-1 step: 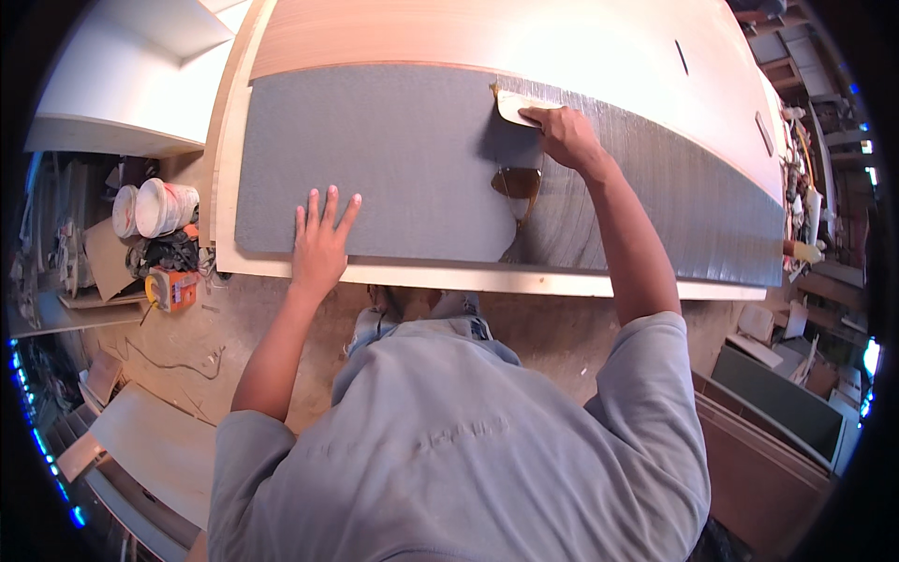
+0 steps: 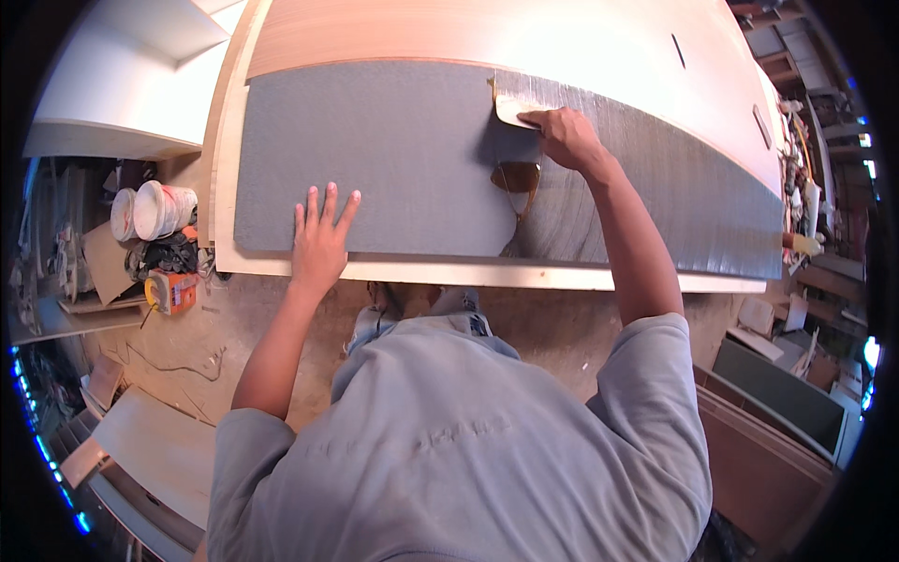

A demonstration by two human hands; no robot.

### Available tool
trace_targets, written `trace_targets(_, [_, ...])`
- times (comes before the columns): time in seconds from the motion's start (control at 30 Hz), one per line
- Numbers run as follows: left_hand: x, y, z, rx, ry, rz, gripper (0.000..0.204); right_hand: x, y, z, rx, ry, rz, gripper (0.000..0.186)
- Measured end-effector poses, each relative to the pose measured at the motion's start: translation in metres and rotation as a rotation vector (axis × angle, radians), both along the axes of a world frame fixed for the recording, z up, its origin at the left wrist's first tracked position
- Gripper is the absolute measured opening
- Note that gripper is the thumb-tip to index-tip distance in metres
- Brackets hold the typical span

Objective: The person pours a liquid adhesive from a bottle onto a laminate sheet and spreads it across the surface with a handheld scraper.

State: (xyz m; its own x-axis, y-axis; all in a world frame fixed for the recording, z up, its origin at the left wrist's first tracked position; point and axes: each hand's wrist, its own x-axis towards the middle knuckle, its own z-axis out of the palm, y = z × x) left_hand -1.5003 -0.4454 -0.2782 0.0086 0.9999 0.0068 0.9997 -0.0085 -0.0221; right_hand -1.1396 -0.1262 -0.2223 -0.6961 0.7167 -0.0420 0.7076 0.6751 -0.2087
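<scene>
A long grey panel (image 2: 375, 159) lies on the pale wooden worktop. My left hand (image 2: 321, 241) rests flat near its front left edge, fingers spread. My right hand (image 2: 567, 139) grips a pale, flat spreader (image 2: 514, 111), its blade against the panel close to the far edge. Glossy amber liquid, probably glue, forms a puddle (image 2: 517, 175) nearer me, with a thin trail running toward the front edge. To the right of the spreader the panel carries a shiny, streaked coat (image 2: 655, 206); its left part looks matt.
Beyond the panel lies a large pale wood sheet (image 2: 581, 37). White buckets (image 2: 164, 210) and an orange-and-yellow device (image 2: 171, 291) stand at the left. Board offcuts (image 2: 154, 445) lie lower left, more boards (image 2: 777, 403) lean at the right. A white cabinet-like box (image 2: 112, 84) is upper left.
The spreader in my right hand has shifted very slightly toward me along the panel. My left hand stays in place.
</scene>
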Motion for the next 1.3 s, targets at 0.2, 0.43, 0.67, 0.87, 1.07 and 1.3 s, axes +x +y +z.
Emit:
trace_targets(0.2, [0.001, 0.002, 0.007, -0.040, -0.029, -0.002, 0.091, 0.012, -0.134, 0.033, -0.130, -0.185, -0.001, 0.035])
trace_targets(0.43, [0.003, 0.008, 0.004, -0.017, -0.055, -0.005, 0.087, -0.001, -0.257, 0.054, -0.205, 0.028, -0.059, 0.035])
trace_targets(0.67, [-0.020, -0.001, 0.019, -0.050, -0.145, -0.032, 0.097, -0.049, -0.202, 0.172, -0.292, 0.223, -0.276, 0.039])
trace_targets(0.87, [-0.073, -0.020, 0.008, -0.010, 0.022, 0.082, 0.108, -0.079, -0.084, 0.059, 0.108, 0.079, -0.019, 0.043])
trace_targets(1.07, [-0.069, -0.022, 0.029, -0.163, -0.080, 0.283, 0.117, -0.089, -0.029, -0.009, 0.238, -0.011, -0.012, 0.044])
trace_targets(1.3, [-0.067, -0.025, 0.024, -0.166, -0.091, 0.333, 0.118, -0.084, -0.016, 0.006, 0.195, -0.011, -0.009, 0.047])
